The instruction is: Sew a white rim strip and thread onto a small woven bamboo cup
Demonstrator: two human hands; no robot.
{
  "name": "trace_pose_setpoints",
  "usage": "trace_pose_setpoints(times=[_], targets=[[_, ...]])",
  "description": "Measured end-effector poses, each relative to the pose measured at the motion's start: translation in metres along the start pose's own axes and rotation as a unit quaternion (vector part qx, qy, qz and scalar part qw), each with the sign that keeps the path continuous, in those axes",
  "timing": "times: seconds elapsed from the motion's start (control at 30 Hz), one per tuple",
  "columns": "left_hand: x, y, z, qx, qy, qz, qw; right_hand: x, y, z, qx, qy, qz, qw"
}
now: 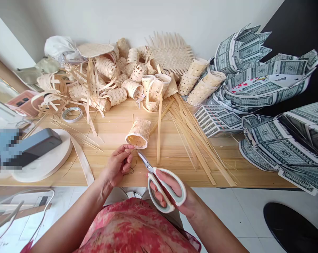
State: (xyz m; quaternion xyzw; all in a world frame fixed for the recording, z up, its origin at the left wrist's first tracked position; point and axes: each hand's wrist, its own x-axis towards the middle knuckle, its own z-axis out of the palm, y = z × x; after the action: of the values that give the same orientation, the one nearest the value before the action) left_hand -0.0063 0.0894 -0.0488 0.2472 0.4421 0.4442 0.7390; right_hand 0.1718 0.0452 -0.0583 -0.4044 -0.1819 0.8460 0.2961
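A small woven basket [144, 128] lies on its side near the middle of the wooden table [116, 135], its white-edged mouth turned toward me. My left hand [119, 163] is just below that rim, thumb and fingers pinched on a thin thread [133, 170] that is barely visible. The white-handled scissors [164, 191] are in my right hand [172, 189], with fingers through the loops. Their blades look nearly closed, and the tips are at the basket's rim beside my left fingertips.
Woven baskets [107, 67] are heaped at the back. Loose strips [193, 135] lie right of centre. Folded-card baskets [287, 140] fill the right side. A tape roll [72, 114], a wide strip coil [43, 168] and a dark block [36, 144] sit left.
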Motion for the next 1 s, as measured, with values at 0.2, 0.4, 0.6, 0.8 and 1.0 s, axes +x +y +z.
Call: trace_pose_setpoints(times=[0.2, 0.4, 0.6, 0.8, 1.0], targets=[[-0.001, -0.002, 0.0, 0.002, -0.001, 0.004, 1.0, 0.008, 0.0, 0.002, 0.003, 0.0, -0.009, 1.0], [-0.001, -0.003, -0.001, -0.002, -0.007, 0.0, 1.0, 0.012, -0.003, 0.006, 0.011, -0.007, -0.011, 1.0], [-0.001, -0.004, -0.002, -0.002, -0.011, -0.001, 1.0, 0.016, -0.001, 0.007, 0.004, -0.018, -0.028, 0.999], [-0.001, -0.004, -0.002, 0.001, -0.009, 0.001, 1.0, 0.018, 0.0, 0.007, 0.018, -0.019, -0.024, 0.999], [-0.002, -0.004, -0.002, 0.009, 0.002, 0.003, 1.0, 0.019, -0.001, 0.008, 0.038, -0.02, -0.025, 0.999]])
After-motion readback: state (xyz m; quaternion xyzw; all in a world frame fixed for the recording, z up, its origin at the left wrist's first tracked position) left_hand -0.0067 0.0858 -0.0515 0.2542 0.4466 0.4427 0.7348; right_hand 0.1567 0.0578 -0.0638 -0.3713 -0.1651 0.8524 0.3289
